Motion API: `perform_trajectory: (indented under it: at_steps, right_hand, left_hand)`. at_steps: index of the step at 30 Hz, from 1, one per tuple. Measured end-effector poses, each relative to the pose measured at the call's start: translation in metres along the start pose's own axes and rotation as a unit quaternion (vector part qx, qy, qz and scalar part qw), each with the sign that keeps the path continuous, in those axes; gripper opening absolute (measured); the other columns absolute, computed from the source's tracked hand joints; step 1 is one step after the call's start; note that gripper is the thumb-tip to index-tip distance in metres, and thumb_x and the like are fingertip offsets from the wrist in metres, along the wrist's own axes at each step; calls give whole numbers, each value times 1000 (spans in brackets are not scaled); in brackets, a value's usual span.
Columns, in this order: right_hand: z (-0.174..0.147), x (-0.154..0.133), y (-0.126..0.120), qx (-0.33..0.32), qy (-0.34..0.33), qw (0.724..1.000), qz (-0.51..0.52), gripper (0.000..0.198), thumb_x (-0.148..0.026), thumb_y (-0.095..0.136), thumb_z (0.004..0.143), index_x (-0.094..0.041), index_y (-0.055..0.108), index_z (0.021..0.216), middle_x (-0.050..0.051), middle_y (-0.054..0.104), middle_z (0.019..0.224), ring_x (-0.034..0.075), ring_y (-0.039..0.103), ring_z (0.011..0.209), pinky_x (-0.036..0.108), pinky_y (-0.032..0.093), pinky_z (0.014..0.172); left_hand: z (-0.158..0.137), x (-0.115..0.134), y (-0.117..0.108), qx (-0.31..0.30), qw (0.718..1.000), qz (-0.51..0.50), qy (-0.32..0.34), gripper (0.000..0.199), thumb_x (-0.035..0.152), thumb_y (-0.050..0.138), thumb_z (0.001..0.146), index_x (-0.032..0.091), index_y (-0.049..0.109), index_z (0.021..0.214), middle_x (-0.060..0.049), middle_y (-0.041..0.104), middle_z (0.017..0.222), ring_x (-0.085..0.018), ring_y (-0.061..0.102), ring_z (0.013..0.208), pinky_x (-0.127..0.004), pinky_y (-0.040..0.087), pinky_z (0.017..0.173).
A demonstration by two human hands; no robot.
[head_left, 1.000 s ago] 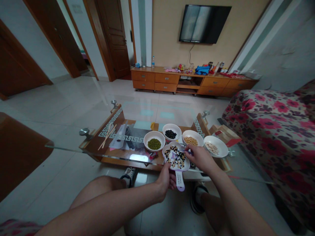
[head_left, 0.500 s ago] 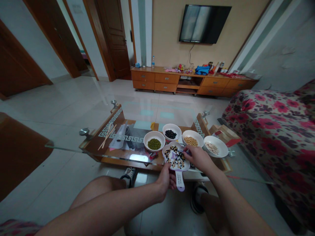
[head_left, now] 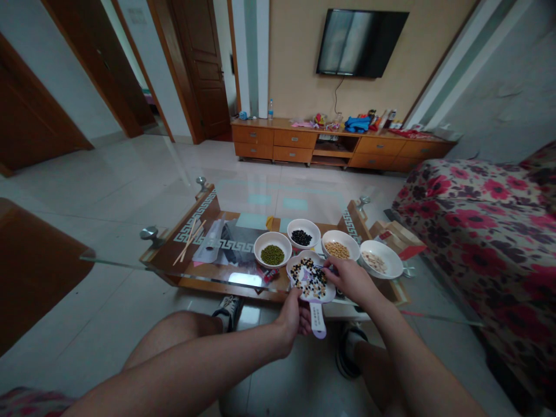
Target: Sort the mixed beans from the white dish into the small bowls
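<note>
Left hand [head_left: 290,317], fingers curled below and thumb over the rim, grasping a white, lavender-edged tray [head_left: 321,297]; its short handle [head_left: 317,318] lies just right of this hand, pointing toward the person. Right hand [head_left: 350,278], thumb and fingertips pinched on a slim purple tool [head_left: 321,266], partly hidden, its tip over the tray just left of that hand. Tray shallow, lobed in outline, strewn with mixed black, yellow and pale beans [head_left: 320,279]; whether it touches the glass-topped bench [head_left: 167,260] cannot be told. Beyond the left hand, green-bean bowl [head_left: 259,249] and black-bean bowl [head_left: 304,223]; just beyond the right hand, yellow-bean bowl [head_left: 341,236]; to its right, bowl of pale pieces [head_left: 395,266].
</note>
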State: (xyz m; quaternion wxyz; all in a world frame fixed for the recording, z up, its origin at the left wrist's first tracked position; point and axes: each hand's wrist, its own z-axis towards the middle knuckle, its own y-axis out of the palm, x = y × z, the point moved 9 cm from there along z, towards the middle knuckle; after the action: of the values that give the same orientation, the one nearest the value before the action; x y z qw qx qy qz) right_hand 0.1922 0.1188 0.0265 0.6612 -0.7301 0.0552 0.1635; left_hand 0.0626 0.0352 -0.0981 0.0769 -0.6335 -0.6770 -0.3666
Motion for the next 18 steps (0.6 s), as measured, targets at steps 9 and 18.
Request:
perform_trajectory:
  at_steps: [9, 18]
  right_hand:
    - [-2, -2, -5, 12, -1, 1000, 1, 22, -36, 49, 90, -23, 66, 93, 5, 72, 86, 17, 65, 78, 24, 37, 63]
    - [-2, -6, -21, 94, -24, 995, 39, 28, -42, 45, 92, -24, 66, 98, 4, 73, 90, 18, 65, 76, 26, 42, 66]
  left_hand:
    - [-7, 4, 3, -9, 1000, 12, 1, 58, 64, 28, 87, 16, 55, 67, -1, 52, 50, -11, 42, 40, -24, 23, 48]
    - [-5, 4, 3, -2, 1000, 0, 0, 58, 59, 22, 90, 16, 54, 67, 0, 49, 48, -11, 43, 38, -25, 23, 47]
